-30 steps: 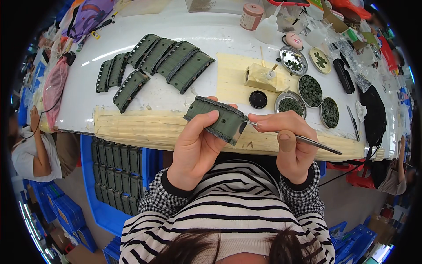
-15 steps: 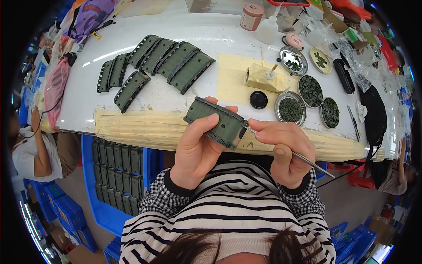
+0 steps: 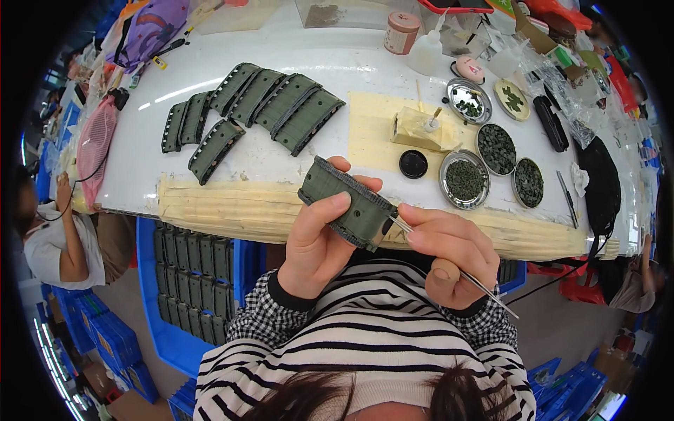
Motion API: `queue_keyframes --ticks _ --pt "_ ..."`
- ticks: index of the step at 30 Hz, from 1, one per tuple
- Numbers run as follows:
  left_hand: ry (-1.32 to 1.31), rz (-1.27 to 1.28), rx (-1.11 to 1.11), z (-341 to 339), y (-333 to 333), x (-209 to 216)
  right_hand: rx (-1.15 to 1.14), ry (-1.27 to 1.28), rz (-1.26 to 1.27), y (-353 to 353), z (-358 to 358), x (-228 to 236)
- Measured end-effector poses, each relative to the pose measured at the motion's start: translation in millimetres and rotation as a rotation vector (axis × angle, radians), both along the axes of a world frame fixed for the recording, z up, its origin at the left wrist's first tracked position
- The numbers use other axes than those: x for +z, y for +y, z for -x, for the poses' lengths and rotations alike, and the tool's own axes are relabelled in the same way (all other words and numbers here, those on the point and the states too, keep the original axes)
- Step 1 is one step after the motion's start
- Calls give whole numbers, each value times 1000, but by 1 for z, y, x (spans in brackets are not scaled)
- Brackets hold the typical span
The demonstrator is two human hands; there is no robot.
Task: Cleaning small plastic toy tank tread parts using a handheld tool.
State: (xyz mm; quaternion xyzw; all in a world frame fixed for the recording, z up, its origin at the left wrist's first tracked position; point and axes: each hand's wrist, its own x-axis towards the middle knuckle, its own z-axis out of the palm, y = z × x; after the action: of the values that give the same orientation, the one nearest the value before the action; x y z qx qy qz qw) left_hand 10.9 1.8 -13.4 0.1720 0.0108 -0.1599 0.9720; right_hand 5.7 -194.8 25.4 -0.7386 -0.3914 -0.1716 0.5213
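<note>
My left hand (image 3: 312, 245) grips a dark green curved piece (image 3: 344, 200) with rough, dark raised edges and a small hole in its face. The thumb presses on that face, and the other fingers pass behind it. In my right hand (image 3: 456, 252) is a pair of metal tweezers (image 3: 484, 289), pinched between thumb and fingers. Their tips meet the right end of the green piece; whether they hold anything is too small to tell. Several similar green pieces (image 3: 302, 116) lie on the white table, left of centre.
Round dishes of green bits (image 3: 465, 181) stand at the right, near a tape-wrapped block (image 3: 425, 130) and a black cap (image 3: 413, 164). Padding (image 3: 225, 209) lines the table's front edge. A blue crate (image 3: 151, 309) below left holds rows of green pieces. Another person (image 3: 63, 245) sits far left.
The green piece has tilted slightly, its right end lower. My right hand and the tweezers have shifted a little left. The whole view has moved slightly.
</note>
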Motion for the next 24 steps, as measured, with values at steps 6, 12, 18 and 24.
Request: queue_keyframes --ticks 6,12,18,24 --pt "0 -4 2 -1 -2 0 3 12 -5 -2 1 -1" --pt "16 -17 15 0 -3 0 1 12 -18 -2 0 -1" --pt "13 7 8 0 -4 1 -6 13 -21 -2 0 -1" --pt "13 -19 20 -1 -4 -1 -33 12 -28 0 -1 -2"
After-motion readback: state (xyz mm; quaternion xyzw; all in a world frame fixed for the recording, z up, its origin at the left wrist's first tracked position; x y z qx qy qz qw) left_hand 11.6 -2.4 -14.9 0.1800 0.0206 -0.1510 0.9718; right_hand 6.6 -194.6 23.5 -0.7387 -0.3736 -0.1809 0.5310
